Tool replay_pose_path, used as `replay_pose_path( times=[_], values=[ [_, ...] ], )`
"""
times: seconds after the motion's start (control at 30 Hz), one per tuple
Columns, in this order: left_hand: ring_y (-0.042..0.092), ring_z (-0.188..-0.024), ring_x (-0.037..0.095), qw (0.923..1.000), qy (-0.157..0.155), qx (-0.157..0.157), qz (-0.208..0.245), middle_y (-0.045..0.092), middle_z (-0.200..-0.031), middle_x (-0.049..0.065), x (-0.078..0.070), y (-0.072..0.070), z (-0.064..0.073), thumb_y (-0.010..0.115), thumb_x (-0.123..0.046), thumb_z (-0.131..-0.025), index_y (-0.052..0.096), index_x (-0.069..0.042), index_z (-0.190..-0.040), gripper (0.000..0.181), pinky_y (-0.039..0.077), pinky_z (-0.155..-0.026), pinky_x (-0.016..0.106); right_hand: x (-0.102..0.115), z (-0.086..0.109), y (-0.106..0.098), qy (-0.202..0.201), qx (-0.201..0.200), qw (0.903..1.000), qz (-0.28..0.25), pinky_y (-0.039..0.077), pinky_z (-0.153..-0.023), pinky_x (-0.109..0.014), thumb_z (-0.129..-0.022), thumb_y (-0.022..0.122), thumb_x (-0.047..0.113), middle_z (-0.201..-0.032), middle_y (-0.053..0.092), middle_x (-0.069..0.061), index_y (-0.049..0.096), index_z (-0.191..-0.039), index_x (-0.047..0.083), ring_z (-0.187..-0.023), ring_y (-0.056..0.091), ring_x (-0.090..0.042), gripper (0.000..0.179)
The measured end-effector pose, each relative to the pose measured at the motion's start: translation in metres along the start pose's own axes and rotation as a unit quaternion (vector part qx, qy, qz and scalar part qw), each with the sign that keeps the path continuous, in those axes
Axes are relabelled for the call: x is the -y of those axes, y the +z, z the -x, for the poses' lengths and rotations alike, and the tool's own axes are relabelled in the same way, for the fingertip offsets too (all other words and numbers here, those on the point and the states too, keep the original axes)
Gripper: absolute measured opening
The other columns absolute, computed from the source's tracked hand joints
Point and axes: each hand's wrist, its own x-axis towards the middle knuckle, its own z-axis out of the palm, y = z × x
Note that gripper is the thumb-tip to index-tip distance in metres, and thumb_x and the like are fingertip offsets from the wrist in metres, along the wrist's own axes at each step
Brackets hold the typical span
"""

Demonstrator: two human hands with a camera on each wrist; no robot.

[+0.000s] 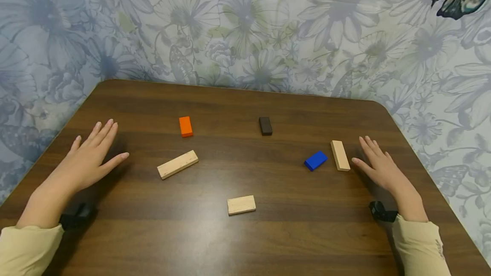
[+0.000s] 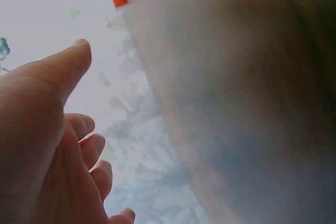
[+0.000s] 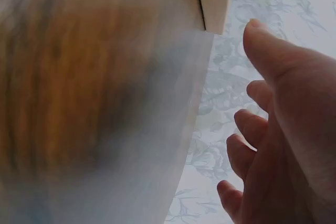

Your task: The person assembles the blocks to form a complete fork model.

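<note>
Head view: both hands over the brown tabletop, one at each side of the frame. Left hand, left side of frame: open, fingers extended toward upper right, thumb spread away from them. Right hand, right side: open, fingers pointing to upper left, thumb apart. Both unladen. Whether either palm touches the surface: cannot tell.

Six blocks, all lying flat and separate. Long pale block, left of centre, slanted with its right end higher in frame; near the left thumb, not touching. Orange block above it. Black block, upper middle. Blue block, right of centre, tilted in plan. Upright-running pale block just beside the blue one, between it and the right thumb; gap visible on both sides. Shorter pale block, lower middle, nearly level across the frame.

Wrist views: orange block's end at top edge in the left one; end of a pale block at top edge in the right one, near the thumb tip. Surface blurred in both.

Surroundings: floral wall covering behind; pale yellow sleeves at the lower corners.
</note>
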Motion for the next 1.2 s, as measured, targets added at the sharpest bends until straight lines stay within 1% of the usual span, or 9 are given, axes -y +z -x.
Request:
replay_pose_path(
  times=[0.13, 0.27, 0.43, 0.57, 0.73, 0.87, 0.97, 1.1, 1.2],
  values=[
    [-0.011, -0.138, 0.027, 0.9992, 0.031, 0.009, 0.026, -0.002, -0.154, 0.017, -0.014, -0.007, -0.003, 0.053, -0.037, -0.096, -0.003, -0.006, -0.150, 0.083, -0.009, -0.102, 0.059, 0.008, -0.001, -0.001, -0.002, 0.006, 1.0000, 0.002, -0.003, -0.100, -0.065, -0.100, 0.042, 0.040, -0.151, -0.002, -0.026, 0.000, -0.149, 0.003, -0.136, -0.007, -0.041, 0.075],
    [-0.003, -0.139, 0.027, 0.9967, 0.068, 0.006, 0.045, 0.005, -0.154, 0.015, -0.030, -0.011, -0.005, 0.056, -0.035, -0.095, 0.002, -0.008, -0.151, 0.083, -0.004, -0.106, 0.054, 0.017, -0.002, -0.003, -0.005, 0.008, 1.0000, 0.002, -0.003, -0.101, -0.064, -0.100, 0.042, 0.039, -0.152, -0.002, -0.025, -0.001, -0.150, 0.004, -0.137, -0.007, -0.039, 0.075],
    [0.004, -0.140, 0.026, 0.9914, 0.111, 0.015, 0.068, 0.011, -0.154, 0.010, -0.052, -0.005, -0.004, 0.057, -0.033, -0.094, 0.009, -0.011, -0.152, 0.078, 0.004, -0.108, 0.051, 0.027, -0.006, -0.005, -0.021, 0.006, 0.9998, 0.002, -0.002, -0.101, -0.064, -0.100, 0.043, 0.037, -0.152, -0.002, -0.023, 0.000, -0.150, 0.005, -0.137, -0.007, -0.037, 0.073],
    [0.010, -0.139, 0.028, 0.9860, 0.132, 0.039, 0.094, 0.015, -0.153, 0.012, -0.063, 0.001, -0.001, 0.056, -0.034, -0.095, 0.014, -0.011, -0.151, 0.074, 0.012, -0.106, 0.053, 0.034, -0.007, -0.004, -0.028, 0.005, 0.9996, -0.007, -0.001, -0.101, -0.064, -0.100, 0.043, 0.036, -0.152, -0.004, -0.022, 0.000, -0.150, 0.004, -0.137, -0.008, -0.036, 0.073],
    [0.017, -0.138, 0.028, 0.9773, 0.156, 0.072, 0.125, 0.022, -0.151, 0.013, -0.066, 0.008, -0.001, 0.057, -0.030, -0.095, 0.024, -0.008, -0.149, 0.067, 0.022, -0.102, 0.055, 0.038, -0.004, 0.001, -0.032, 0.015, 0.9989, -0.029, 0.001, -0.101, -0.064, -0.098, 0.048, 0.036, -0.152, -0.004, -0.022, 0.000, -0.150, 0.004, -0.137, -0.007, -0.037, 0.077],
    [0.028, -0.133, 0.032, 0.9708, 0.190, 0.065, 0.132, 0.034, -0.147, 0.011, -0.065, 0.014, -0.004, 0.060, -0.021, -0.094, 0.036, -0.007, -0.145, 0.058, 0.034, -0.096, 0.050, 0.035, -0.006, 0.005, -0.048, 0.033, 0.9961, -0.067, 0.005, -0.102, -0.062, -0.091, 0.061, 0.034, -0.154, 0.000, -0.019, 0.004, -0.150, 0.005, -0.138, -0.005, -0.037, 0.088],
    [0.034, -0.130, 0.034, 0.9678, 0.196, 0.065, 0.144, 0.041, -0.142, 0.009, -0.063, 0.017, -0.005, 0.060, -0.016, -0.093, 0.041, -0.007, -0.143, 0.054, 0.040, -0.092, 0.047, 0.030, -0.011, 0.006, -0.051, 0.061, 0.9920, -0.098, 0.010, -0.102, -0.062, -0.087, 0.068, 0.034, -0.154, 0.000, -0.016, 0.004, -0.151, 0.009, -0.138, -0.004, -0.036, 0.094],
    [0.034, -0.130, 0.034, 0.9656, 0.189, 0.085, 0.158, 0.041, -0.142, 0.007, -0.059, 0.018, -0.006, 0.057, -0.018, -0.095, 0.040, -0.011, -0.144, 0.052, 0.038, -0.093, 0.049, 0.021, -0.017, 0.007, -0.042, 0.104, 0.9834, -0.143, 0.012, -0.098, -0.067, -0.088, 0.067, 0.030, -0.153, -0.005, -0.018, 0.001, -0.152, 0.013, -0.137, -0.006, -0.038, 0.094],
    [0.031, -0.131, 0.034, 0.9641, 0.186, 0.099, 0.161, 0.038, -0.144, 0.005, -0.057, 0.018, -0.007, 0.054, -0.021, -0.097, 0.038, -0.014, -0.145, 0.052, 0.032, -0.097, 0.054, 0.015, -0.019, 0.010, -0.051, 0.121, 0.9762, -0.173, 0.006, -0.097, -0.069, -0.089, 0.066, 0.024, -0.153, -0.009, -0.018, 0.000, -0.152, 0.012, -0.136, -0.011, -0.038, 0.092]
  ],
)
